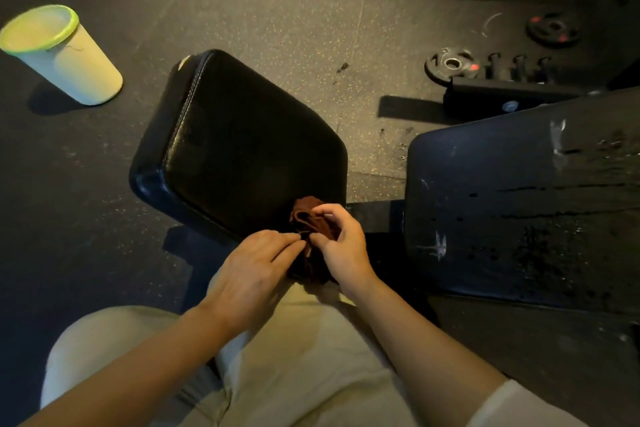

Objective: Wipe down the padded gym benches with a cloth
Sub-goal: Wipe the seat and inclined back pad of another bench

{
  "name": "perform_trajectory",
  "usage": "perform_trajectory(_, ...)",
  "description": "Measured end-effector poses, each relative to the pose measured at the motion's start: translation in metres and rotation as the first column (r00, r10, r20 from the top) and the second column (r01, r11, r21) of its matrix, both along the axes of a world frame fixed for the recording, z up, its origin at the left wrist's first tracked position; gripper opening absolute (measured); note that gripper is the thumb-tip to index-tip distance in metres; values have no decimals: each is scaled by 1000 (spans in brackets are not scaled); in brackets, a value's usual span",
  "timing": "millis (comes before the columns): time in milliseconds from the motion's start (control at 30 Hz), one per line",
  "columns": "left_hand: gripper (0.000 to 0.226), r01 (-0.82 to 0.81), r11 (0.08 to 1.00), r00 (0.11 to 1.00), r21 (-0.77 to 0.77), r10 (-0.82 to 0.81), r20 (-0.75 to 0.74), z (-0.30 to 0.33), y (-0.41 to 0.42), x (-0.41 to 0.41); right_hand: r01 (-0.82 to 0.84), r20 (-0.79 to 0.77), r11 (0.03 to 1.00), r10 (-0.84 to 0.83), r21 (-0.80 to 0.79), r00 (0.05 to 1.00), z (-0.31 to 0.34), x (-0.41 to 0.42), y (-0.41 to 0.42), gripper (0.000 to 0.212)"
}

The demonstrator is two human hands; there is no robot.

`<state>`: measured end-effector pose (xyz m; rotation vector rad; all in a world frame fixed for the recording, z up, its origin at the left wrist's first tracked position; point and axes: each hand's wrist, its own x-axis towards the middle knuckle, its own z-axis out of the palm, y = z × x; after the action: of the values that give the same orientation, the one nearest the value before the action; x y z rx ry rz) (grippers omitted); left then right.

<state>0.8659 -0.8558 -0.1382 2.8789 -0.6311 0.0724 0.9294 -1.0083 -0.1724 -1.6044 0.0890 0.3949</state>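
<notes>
both the left hand [254, 265] and right hand [341, 246] pinch the bunched brown cloth [311, 229] at the seat pad [239, 146] edge.

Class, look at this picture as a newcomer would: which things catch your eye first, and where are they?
Both hands, left hand and right hand, bunch a brown cloth at the near edge of the black seat pad. A white cup with a green rim stands on the floor, far left. The longer bench pad to the right looks wet and streaked.
</notes>
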Motion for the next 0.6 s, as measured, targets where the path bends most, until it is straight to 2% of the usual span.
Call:
perform_trajectory(67,47,-114,953,991,-282,88,-104,4,-15,8,47,27,996,-49,78,998,21,1,-9,38)
perform_trajectory(133,52,-196,851,978,-486,135,-158,9,-34,21,132,29,980,-138,146,990,41,4,-23,37)
perform_trajectory(267,60,-251,674,967,-695,199,-157,20,-76,50,206,-15,942,-210,266,978,72,7,-54,32)
perform_trajectory(367,64,-188,620,982,-762,142,-127,21,-96,69,146,23,968,-154,204,988,84,9,-76,33)
perform_trajectory(433,59,-168,589,985,-790,120,-120,17,-109,74,144,95,989,-148,46,984,89,10,-98,33)
perform_trajectory(467,57,-163,579,986,-799,116,-117,14,-116,74,184,190,975,-159,-123,969,90,12,-112,30)
perform_trajectory(500,55,-172,570,985,-803,116,-128,9,-123,72,254,307,910,-152,-327,940,89,12,-129,27)
perform_trajectory(533,55,-199,560,980,-804,116,-161,5,-129,68,334,415,800,-118,-499,902,89,10,-145,24)
perform_trajectory(600,56,-251,558,967,-791,98,-237,-3,-135,60,490,574,546,-19,-679,818,87,-1,-174,20)
